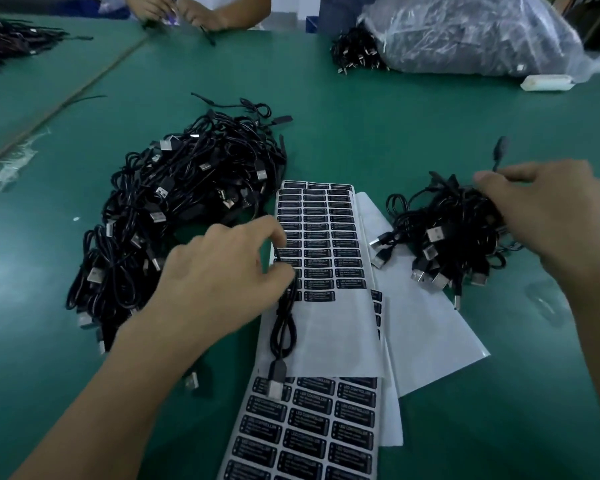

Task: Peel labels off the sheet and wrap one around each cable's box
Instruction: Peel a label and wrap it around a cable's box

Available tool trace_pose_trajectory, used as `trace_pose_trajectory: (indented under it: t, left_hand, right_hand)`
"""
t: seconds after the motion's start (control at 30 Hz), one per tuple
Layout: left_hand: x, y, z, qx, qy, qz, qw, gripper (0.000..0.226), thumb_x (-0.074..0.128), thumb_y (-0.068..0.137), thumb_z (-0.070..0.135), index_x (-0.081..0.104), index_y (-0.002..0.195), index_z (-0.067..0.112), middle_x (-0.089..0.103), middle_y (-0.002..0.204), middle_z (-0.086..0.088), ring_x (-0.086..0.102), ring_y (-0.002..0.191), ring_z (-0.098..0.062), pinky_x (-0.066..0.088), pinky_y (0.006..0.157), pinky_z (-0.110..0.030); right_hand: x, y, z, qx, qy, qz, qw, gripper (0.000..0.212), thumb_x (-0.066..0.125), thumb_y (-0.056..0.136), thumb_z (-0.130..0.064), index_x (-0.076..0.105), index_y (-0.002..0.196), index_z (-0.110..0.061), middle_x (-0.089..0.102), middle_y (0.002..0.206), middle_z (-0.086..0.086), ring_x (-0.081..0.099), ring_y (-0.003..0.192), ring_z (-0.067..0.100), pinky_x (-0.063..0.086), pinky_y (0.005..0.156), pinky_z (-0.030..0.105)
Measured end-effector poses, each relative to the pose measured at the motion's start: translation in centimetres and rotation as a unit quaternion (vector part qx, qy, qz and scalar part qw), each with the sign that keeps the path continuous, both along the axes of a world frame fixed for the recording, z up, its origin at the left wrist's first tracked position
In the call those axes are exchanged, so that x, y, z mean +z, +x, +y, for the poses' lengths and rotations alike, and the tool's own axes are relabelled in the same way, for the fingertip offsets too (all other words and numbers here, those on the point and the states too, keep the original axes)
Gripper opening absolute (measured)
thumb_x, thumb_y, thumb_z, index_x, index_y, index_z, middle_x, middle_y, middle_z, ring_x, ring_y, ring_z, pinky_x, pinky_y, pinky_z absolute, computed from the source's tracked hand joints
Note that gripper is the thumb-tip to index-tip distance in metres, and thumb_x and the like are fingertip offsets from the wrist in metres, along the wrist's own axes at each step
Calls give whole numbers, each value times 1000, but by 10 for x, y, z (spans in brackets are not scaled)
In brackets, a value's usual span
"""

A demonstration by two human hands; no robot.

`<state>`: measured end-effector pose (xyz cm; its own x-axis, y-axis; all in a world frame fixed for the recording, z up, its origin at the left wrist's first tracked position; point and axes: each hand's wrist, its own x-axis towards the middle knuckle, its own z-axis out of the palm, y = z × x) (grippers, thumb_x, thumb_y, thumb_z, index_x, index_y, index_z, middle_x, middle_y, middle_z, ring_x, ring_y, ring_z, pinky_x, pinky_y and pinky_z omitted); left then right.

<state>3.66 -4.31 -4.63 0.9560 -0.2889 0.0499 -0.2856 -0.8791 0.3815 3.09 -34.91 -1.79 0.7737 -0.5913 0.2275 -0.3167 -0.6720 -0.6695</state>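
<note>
The scene is lit softly and rather dimly. Glare is seen on the plastic bag [471, 32]; the right hand [551, 216] is slightly blurred.

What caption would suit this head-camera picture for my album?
Left hand pinches one cable over the label sheet; right hand holds a smaller cable bundle.

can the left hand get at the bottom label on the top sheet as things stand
Probably yes: the left hand sits right beside the label, nothing covering it, though it is pinching a cable.
</note>
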Motion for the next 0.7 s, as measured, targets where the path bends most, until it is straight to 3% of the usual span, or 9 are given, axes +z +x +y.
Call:
trace_pose_trajectory:
  t: [0.1, 0.17, 0.23, 0.3, 0.4, 0.5, 0.57, 0.63, 0.7]
  left_hand:
    - [-7, -2, -8, 21, 37, -4, 999, 49, 39, 78, 82, 39, 104, 42, 63, 75, 12, 62, 76, -14, 46, 68, -35]
    - [-14, -1, -13, 26, 47, -11, 999, 52, 46, 78, 82, 36, 105, 39, 63, 78, 13, 62, 76, -17, 46, 68, -35]
    - [-17, -1, -15, 26, 10, -23, 999, 42, 56, 80, 68, 36, 103, 38, 63, 75, 12, 62, 73, -16, 45, 65, -35]
    - [-19, -1, -15, 29, -15, -39, 999, 33, 59, 81, 53, 38, 103, 39, 64, 73, 12, 62, 72, -16, 46, 64, -35]
    - [-20, 1, -13, 34, -59, -64, 996, 22, 60, 82, 38, 49, 101, 37, 61, 66, 12, 59, 68, -13, 49, 63, -34]
    - [-17, 1, -13, 1, -196, -58, 979, 14, 54, 82, 31, 61, 93, 33, 57, 63, 13, 51, 53, -8, 47, 53, -30]
    - [-12, 1, -13, -57, -331, -3, 942, 19, 49, 80, 18, 65, 86, 27, 50, 55, 11, 41, 45, -7, 37, 45, -20]
    - [-6, 1, -11, -102, -437, 60, 891, 24, 47, 75, 6, 67, 73, 19, 42, 48, 5, 33, 43, -5, 30, 43, -17]
    - [-2, 4, -6, -113, -499, 108, 852, 23, 48, 66, 7, 67, 59, 19, 37, 44, -13, 31, 41, -8, 28, 41, -19]
  right_hand:
    - [-6, -1, 0, -12, -17, 16, 1000, 49, 62, 84, -62, 74, 102, -18, 70, 94, 8, 60, 91, 32, 46, 75, 32]
    - [-11, -6, 10, -18, -49, -57, 997, 49, 56, 87, -61, 70, 109, -20, 71, 82, -2, 63, 84, 23, 49, 85, 38]
    - [-14, -13, 31, 4, -64, -160, 985, 32, 53, 91, -51, 65, 92, -22, 59, 54, -16, 56, 58, 6, 42, 75, 30]
    - [-17, -20, 57, 57, -81, -226, 969, 21, 55, 94, -40, 61, 81, -25, 54, 57, -31, 50, 50, -2, 36, 65, 22]
    - [-26, -28, 89, 202, -110, -254, 940, 16, 58, 96, -27, 64, 81, -29, 46, 46, -20, 48, 47, -5, 31, 52, 5]
    - [-42, -30, 104, 300, -135, -216, 919, 16, 64, 93, -19, 70, 79, -17, 36, 44, -20, 41, 40, 6, 30, 45, 11]
    - [-52, -29, 107, 332, -97, -186, 920, 11, 64, 92, -23, 72, 86, -19, 37, 45, -19, 39, 42, 3, 30, 48, 11]
    - [-57, -29, 108, 352, -31, -140, 925, 20, 61, 93, -32, 70, 110, -26, 51, 54, -17, 50, 51, 5, 36, 53, 10]
    - [-60, -29, 108, 365, 13, -103, 925, 44, 62, 93, -35, 53, 136, -35, 63, 73, -20, 60, 63, 5, 42, 62, 8]
